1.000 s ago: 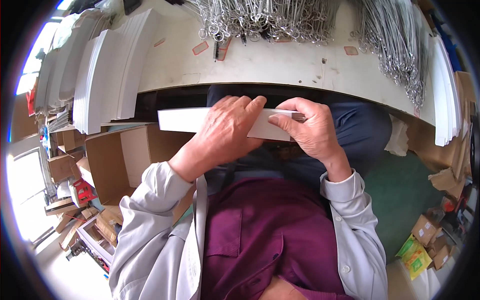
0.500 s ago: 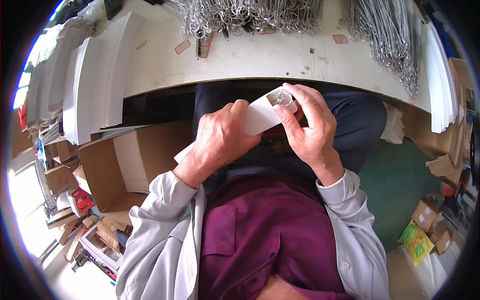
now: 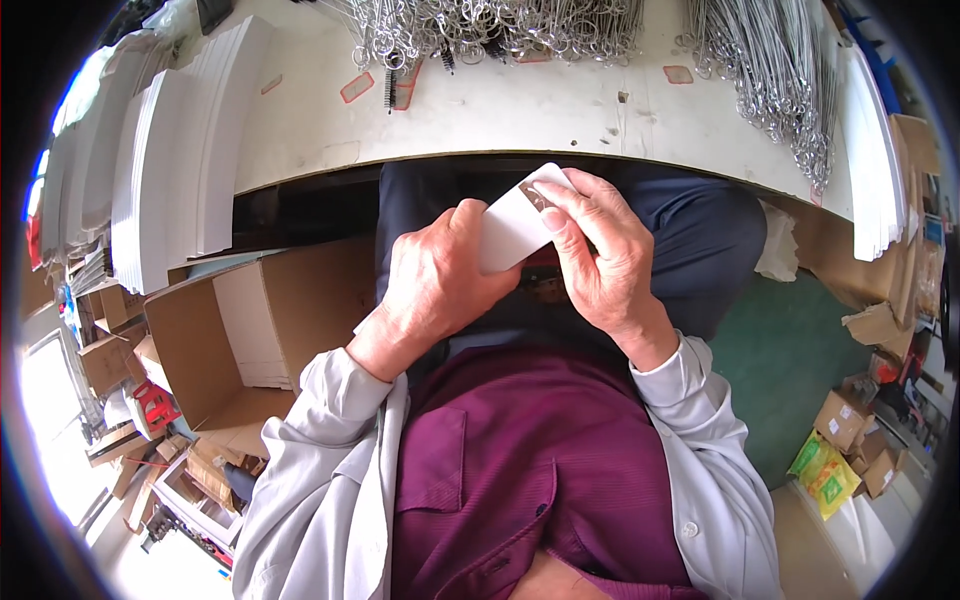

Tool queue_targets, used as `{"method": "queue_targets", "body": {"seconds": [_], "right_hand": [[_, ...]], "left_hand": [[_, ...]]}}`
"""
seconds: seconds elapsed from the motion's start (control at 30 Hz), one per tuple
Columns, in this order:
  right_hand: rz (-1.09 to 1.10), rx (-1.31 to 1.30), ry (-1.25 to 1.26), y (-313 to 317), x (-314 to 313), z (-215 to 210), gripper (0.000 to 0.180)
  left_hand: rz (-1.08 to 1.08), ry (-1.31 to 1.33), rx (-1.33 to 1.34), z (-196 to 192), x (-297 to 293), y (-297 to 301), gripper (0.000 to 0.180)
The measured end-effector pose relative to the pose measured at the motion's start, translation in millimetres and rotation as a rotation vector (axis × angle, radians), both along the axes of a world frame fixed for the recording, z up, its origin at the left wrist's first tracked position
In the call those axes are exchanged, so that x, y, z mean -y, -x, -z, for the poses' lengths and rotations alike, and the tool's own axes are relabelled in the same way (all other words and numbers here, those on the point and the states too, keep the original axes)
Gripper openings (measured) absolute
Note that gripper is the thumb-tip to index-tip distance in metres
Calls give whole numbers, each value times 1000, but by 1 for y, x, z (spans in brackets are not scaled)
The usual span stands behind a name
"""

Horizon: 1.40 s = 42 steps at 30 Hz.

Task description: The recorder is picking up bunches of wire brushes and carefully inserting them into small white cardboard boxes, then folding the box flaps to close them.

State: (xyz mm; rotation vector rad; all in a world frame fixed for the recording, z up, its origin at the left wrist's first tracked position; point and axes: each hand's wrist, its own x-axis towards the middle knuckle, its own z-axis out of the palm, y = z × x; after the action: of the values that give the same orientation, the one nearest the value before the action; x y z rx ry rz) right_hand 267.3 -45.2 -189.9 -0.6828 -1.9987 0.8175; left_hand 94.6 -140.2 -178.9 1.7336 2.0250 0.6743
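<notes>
A long narrow white carton (image 3: 510, 237) lies slantwise between my hands above my lap, its end near my right hand open. Around its middle wraps my left hand (image 3: 440, 265), closed, hiding much of the lower part. At the open end, my right hand (image 3: 612, 255) has its fingers bent over the mouth and its thumb at the near edge, pinching the end. A bit of the dark inside shows beside the fingertips. What lies in there is mostly covered.
Wire-handled brushes (image 3: 490, 32) with ring ends are heaped at the bench's far side; another wire bundle (image 3: 775, 80) lies right. White flat cartons (image 3: 145, 180) stack at left, more white cartons (image 3: 875, 160) at right. An open cardboard box (image 3: 205, 335) stands left of my legs.
My right fingers have moved over the carton's open end, where wire rings showed before and are now mostly hidden. The left hand keeps its hold; the carton has tilted slightly.
</notes>
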Motion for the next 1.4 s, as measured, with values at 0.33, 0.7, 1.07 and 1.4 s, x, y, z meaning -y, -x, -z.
{"method": "queue_targets", "body": {"seconds": [0.33, 0.7, 1.07, 1.4], "right_hand": [[-12, -96, 427, -2, 1, 2, 10], [-18, -81, 523, -4, -4, 1, 10], [-82, -20, 309, -5, -5, 5, 14], [-69, -94, 432, -6, -1, 14, 17]], "left_hand": [[4, 3, -45, 3, -1, -5, 47], [20, 75, -49, 4, -4, -9, 44], [22, 91, -19, 9, 1, -9, 46], [31, 72, -4, 11, 0, -10, 46]]}}
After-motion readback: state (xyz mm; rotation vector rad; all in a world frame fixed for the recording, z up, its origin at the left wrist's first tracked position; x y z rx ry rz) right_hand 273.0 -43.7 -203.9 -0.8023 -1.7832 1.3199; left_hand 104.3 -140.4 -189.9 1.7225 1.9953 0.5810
